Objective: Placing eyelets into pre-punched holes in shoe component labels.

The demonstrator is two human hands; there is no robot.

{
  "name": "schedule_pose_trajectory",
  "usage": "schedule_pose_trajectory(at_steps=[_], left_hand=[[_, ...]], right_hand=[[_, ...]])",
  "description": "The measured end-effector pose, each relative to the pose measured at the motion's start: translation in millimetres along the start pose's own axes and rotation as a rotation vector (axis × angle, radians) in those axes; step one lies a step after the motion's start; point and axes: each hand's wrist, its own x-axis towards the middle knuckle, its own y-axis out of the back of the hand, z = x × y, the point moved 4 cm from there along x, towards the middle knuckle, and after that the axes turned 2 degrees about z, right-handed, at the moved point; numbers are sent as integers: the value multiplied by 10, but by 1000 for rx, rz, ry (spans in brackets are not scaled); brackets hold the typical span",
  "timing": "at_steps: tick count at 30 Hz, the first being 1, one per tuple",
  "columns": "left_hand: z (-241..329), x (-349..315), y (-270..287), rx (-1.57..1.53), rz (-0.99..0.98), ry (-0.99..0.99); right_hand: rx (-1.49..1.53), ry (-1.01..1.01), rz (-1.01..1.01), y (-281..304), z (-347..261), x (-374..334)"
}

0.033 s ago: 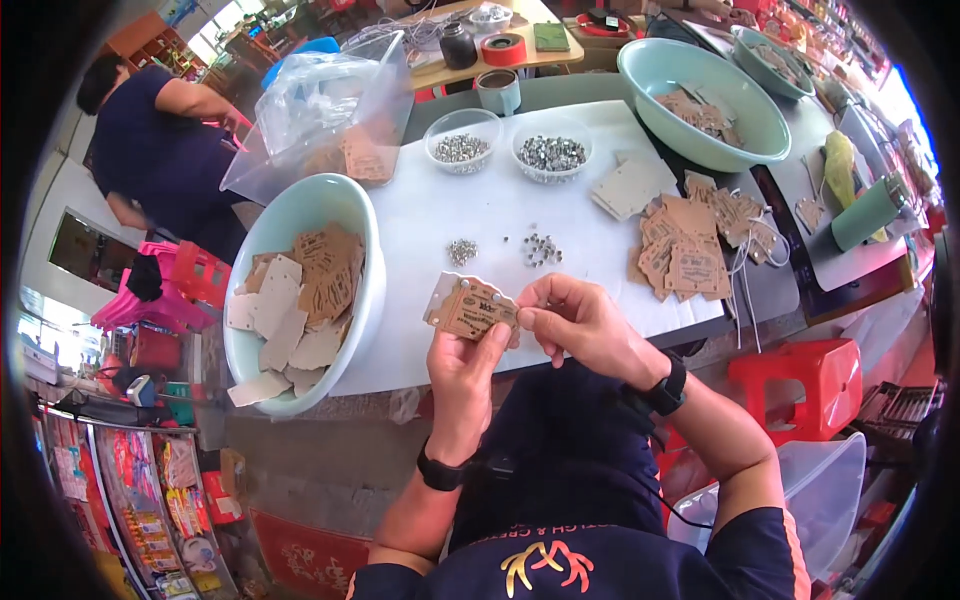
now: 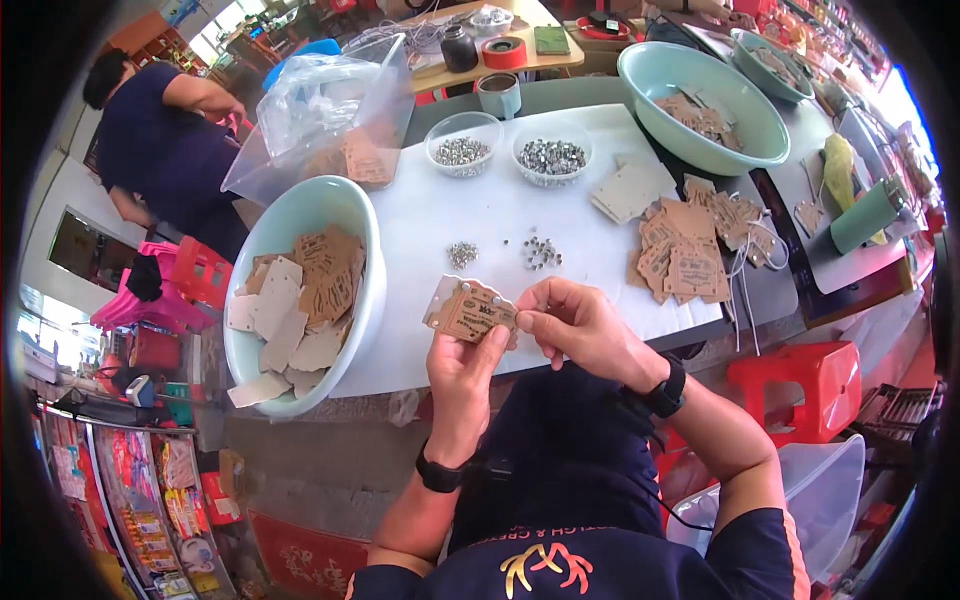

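Left hand (image 2: 462,372) fingers pinching brown card tag (image 2: 472,311), right hand (image 2: 575,322) fingers pinching its edge, above white surface (image 2: 470,215), beside pale bowl (image 2: 372,300) of tags

One view only: head cam, worn, looking steeply down and fwd over the person's own chest and forearms. Hands (image 2: 520,335) sit close, near centre frame, just above the near edge of the desk (image 2: 440,215), which runs away toward the top. Wide fisheye: straight edges bow, dark rim all round. Far end of the desk and the room beyond are small and warped, so detail there is prob. unreliable. No 2nd view to overlap.
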Motion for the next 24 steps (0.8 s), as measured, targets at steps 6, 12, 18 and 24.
schedule_pose_trajectory(at_steps=[6,12,18,24], left_hand=[[30,37,112,86,-11,-27],[-18,45,195,61,-95,-38],[-1,60,230,7,-153,-20],[7,52,256,-15,-159,6]], right_hand=[[-247,54,40,125,-481,103],[-467,248,178,423,-1375,604],[-885,296,298,945,-1748,1263],[-1091,231,290,1170,-1649,1804]])
